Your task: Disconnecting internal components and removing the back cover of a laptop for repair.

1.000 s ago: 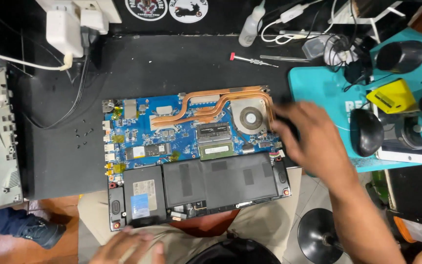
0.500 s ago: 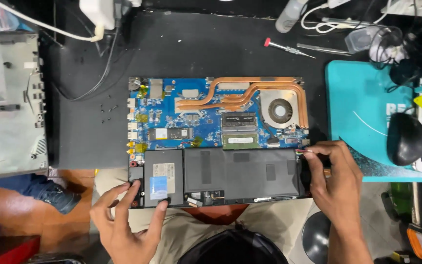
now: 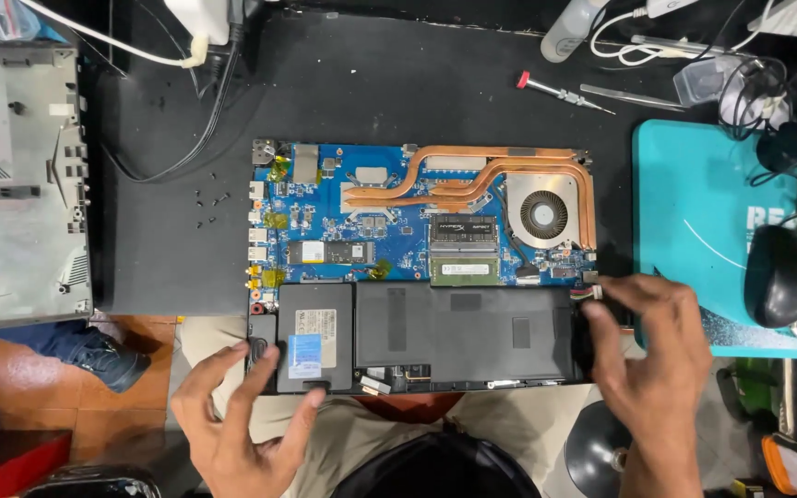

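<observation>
Flanking opened laptop: both hands

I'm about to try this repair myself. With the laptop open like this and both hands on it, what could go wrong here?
The right hand pinches a small white cable connector beside the battery; a skewed tug might strain its thin wires. The opened laptop overhangs the mat's near edge above the lap, steadied by the left hand, so it could tip. The loose screws lie unboxed and might scatter.

Even, bright overhead light; soft shadows only. Centre sharp, laptop board w/ mild glare on copper pipes. Corners darker, maybe slight wide-angle bend at edges.
</observation>
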